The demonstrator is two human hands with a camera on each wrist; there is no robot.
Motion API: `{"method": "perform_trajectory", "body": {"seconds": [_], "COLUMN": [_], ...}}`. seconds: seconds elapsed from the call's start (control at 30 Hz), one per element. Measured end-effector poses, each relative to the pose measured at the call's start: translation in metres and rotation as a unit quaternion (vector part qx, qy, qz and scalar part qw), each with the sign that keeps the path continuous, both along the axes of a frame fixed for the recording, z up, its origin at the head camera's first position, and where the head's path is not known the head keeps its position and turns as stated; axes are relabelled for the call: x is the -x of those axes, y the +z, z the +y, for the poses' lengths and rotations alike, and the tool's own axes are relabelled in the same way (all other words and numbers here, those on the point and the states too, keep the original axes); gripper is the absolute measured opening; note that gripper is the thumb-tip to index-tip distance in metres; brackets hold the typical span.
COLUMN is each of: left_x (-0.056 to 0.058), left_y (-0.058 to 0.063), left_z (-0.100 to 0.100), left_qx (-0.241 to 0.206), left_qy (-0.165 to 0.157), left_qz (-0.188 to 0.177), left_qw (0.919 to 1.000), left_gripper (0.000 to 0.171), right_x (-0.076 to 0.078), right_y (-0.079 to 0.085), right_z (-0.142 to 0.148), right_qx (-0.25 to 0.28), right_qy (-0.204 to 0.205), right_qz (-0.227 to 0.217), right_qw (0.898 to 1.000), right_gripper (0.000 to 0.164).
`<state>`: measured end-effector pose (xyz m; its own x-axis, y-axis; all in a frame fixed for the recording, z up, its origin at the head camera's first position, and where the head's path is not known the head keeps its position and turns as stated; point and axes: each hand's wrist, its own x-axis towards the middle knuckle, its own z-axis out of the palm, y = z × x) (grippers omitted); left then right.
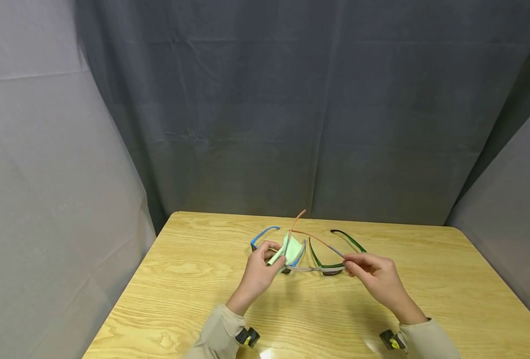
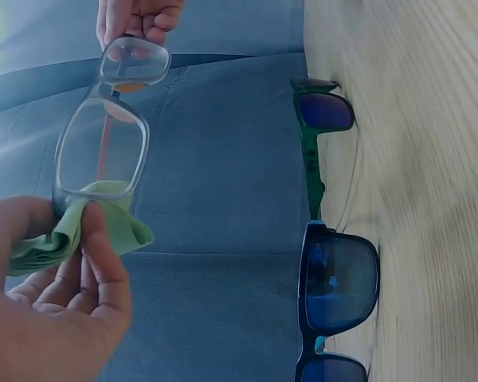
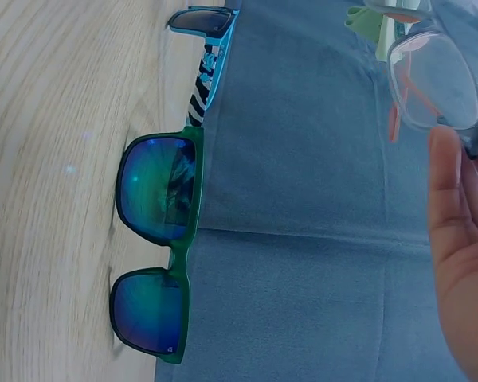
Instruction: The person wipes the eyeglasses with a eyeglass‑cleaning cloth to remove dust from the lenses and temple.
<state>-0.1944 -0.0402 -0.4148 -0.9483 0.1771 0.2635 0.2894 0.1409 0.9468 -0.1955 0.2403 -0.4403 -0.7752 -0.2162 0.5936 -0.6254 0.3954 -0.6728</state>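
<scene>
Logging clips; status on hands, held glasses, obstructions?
Left hand pinches green cloth against clear glasses; right hand grips other end. Clear glasses above table. Blue sunglasses, green sunglasses below, apart.

A curtained-off booth, shown by grey cloth [image 1: 256, 114] hanging around three sides of a wood-grain table [image 1: 170, 284].

no text is legible; green sunglasses [image 3: 180, 256] bear only tiny, unclear marks.
</scene>
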Motion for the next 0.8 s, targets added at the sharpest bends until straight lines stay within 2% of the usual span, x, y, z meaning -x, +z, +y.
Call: {"method": "perform_trajectory", "body": {"seconds": [0.2, 0.3, 0.43, 0.57, 0.67, 0.8], "left_x": [0.014, 0.017, 0.016, 0.016, 0.016, 0.015], "left_y": [-0.027, -0.035, -0.039, -0.041, -0.041, -0.041], "left_z": [0.001, 0.0, -0.001, -0.001, -0.002, -0.002], "left_qx": [0.04, 0.055, 0.076, 0.116, 0.136, 0.145], "left_qy": [0.012, 0.012, 0.008, 0.011, 0.013, 0.015], "left_qz": [0.025, 0.045, 0.073, 0.116, 0.135, 0.142], "left_qw": [0.9988, 0.9974, 0.9944, 0.9864, 0.9814, 0.9791], "left_gripper": [0.022, 0.023, 0.027, 0.034, 0.036, 0.035], "right_x": [-0.011, -0.013, -0.006, 0.002, 0.004, 0.004], "right_y": [0.016, 0.02, 0.008, -0.005, -0.008, -0.008], "right_z": [-0.01, -0.013, -0.009, -0.004, -0.003, -0.004], "right_qx": [-0.02, -0.038, -0.057, -0.077, -0.08, -0.078], "right_qy": [-0.047, -0.063, -0.061, -0.049, -0.042, -0.04], "right_qz": [-0.049, -0.059, -0.076, -0.08, -0.072, -0.069], "right_qw": [0.998, 0.996, 0.994, 0.993, 0.993, 0.994], "right_gripper": [0.013, 0.01, 0.013, 0.02, 0.015, 0.009]}}
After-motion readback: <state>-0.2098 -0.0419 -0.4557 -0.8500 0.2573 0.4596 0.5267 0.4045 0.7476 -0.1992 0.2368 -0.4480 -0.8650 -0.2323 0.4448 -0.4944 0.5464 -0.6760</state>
